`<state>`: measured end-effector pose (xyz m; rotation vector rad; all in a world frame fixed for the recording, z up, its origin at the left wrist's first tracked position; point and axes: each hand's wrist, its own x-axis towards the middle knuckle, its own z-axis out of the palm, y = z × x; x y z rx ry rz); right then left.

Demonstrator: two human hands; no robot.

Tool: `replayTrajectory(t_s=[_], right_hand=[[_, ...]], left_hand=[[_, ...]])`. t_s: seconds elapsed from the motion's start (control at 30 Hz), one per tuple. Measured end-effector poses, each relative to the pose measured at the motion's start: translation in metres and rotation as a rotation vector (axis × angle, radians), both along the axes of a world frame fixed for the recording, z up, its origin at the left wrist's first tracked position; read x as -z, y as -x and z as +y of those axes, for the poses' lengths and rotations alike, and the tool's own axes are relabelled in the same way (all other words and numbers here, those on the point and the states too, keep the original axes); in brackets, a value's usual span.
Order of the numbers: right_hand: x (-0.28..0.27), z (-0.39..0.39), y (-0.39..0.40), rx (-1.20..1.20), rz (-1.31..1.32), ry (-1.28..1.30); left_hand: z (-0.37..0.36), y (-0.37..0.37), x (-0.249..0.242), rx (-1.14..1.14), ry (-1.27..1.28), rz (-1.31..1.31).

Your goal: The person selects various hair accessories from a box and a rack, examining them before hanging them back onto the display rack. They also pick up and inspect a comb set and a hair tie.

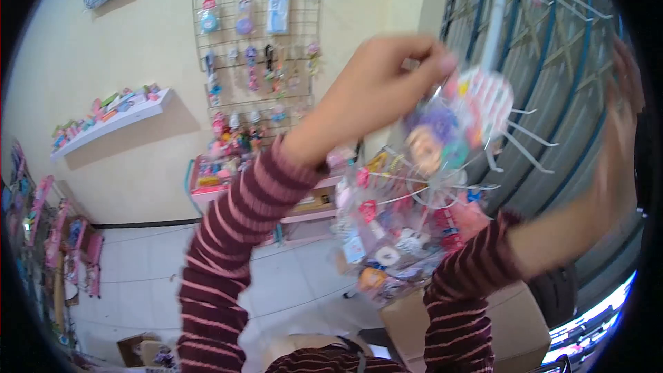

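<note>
My left hand [397, 72] pinches the top of a clear packet [449, 128] between thumb and fingers. Purple, peach and teal ring-shaped pieces, like hair ties, show through its plastic, with a pink-and-white striped part at the upper right. The packet hangs in front of a white wire display stand [495, 17], overlapping its post and hooks in this view. At the far right edge, my right hand [621, 107] is raised and blurred, its fingers stretched upward and holding nothing I can see. Below the left hand, several bagged trinkets [387, 249] hang on the stand's lower hooks.
Bare white prongs [528, 145] stick out to the right of the post. Behind stands a grey folding metal gate [552, 97]. A wire grid [257, 41] with hanging goods and a white shelf [114, 124] are on the wall. A cardboard box [511, 324] sits below.
</note>
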<state>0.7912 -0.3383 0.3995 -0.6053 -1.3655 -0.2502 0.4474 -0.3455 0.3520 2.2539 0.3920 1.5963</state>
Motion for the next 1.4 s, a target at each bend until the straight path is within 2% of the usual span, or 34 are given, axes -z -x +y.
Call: replayTrajectory(t_s=[0.03,0.07,0.17,0.2,0.23,0.27,0.3,0.33,0.37,0.43,0.47,0.53,0.57,0.63,0.7,0.8,0.87,0.93,1.0,1.03,1.2,1.33,1.4], right_hand=[[0.069,-0.042,0.09,-0.126,0.018,0.046],[0.115,-0.064,0.112,-0.249,0.03,0.091],[0.167,-0.074,0.219,-0.604,0.046,0.208],[0.181,-0.069,0.216,-0.723,0.043,0.238],[0.184,-0.063,0.259,-0.544,0.037,0.358],[0.205,-0.047,0.272,-0.535,-0.17,0.46],[0.229,-0.03,0.284,-0.716,-0.199,0.621],[0.253,-0.017,0.302,-0.873,-0.051,0.742],[0.274,-0.005,0.319,-1.029,0.1,0.871],[0.305,0.022,0.343,-0.946,0.031,0.915],[0.32,0.038,0.354,-0.971,0.032,0.92],[0.344,0.07,0.372,-1.065,0.014,1.12],[0.35,0.084,0.383,-1.085,0.019,1.116],[0.356,0.116,0.402,-1.156,0.233,1.188],[0.364,0.153,0.419,-1.109,0.326,1.173],[0.38,0.221,0.445,-0.993,0.455,1.154],[0.376,0.257,0.458,-0.987,0.562,1.229],[0.406,0.306,0.475,-0.904,0.693,1.288],[0.435,0.352,0.49,-0.852,0.607,1.241],[0.444,0.373,0.498,-0.745,0.534,1.217],[0.453,0.419,0.525,-0.742,0.589,1.285],[0.469,0.446,0.53,-0.718,0.694,1.326],[0.476,0.457,0.534,-0.631,0.758,1.295]], left_hand=[[-0.013,0.016,0.024,-0.075,0.056,0.005],[-0.03,0.028,0.05,-0.074,0.201,-0.078],[-0.057,0.054,0.14,-0.16,0.498,-0.401],[-0.057,0.06,0.169,-0.164,0.55,-0.539],[-0.054,0.067,0.197,-0.185,0.626,-0.623],[-0.051,0.075,0.219,-0.195,0.631,-0.634],[-0.045,0.083,0.236,-0.248,0.733,-0.692],[-0.033,0.09,0.25,-0.299,0.818,-0.758],[-0.023,0.095,0.261,-0.311,0.796,-0.783],[-0.009,0.112,0.283,-0.419,0.783,-0.883],[-0.002,0.12,0.292,-0.445,0.777,-0.882],[0.016,0.132,0.309,-0.58,0.727,-0.886],[0.024,0.141,0.317,-0.586,0.748,-0.857],[0.046,0.153,0.324,-0.547,0.786,-0.868],[0.078,0.164,0.336,-0.493,0.833,-0.854],[0.147,0.187,0.367,-0.414,0.828,-0.696],[0.196,0.197,0.382,-0.445,1.005,-0.734],[0.24,0.21,0.373,-0.371,1.128,-0.647],[0.288,0.22,0.393,-0.34,1.187,-0.799],[0.304,0.228,0.398,-0.344,1.181,-0.735],[0.351,0.248,0.402,-0.378,1.272,-0.855],[0.371,0.258,0.404,-0.36,1.306,-0.815],[0.378,0.263,0.406,-0.332,1.281,-0.77]])
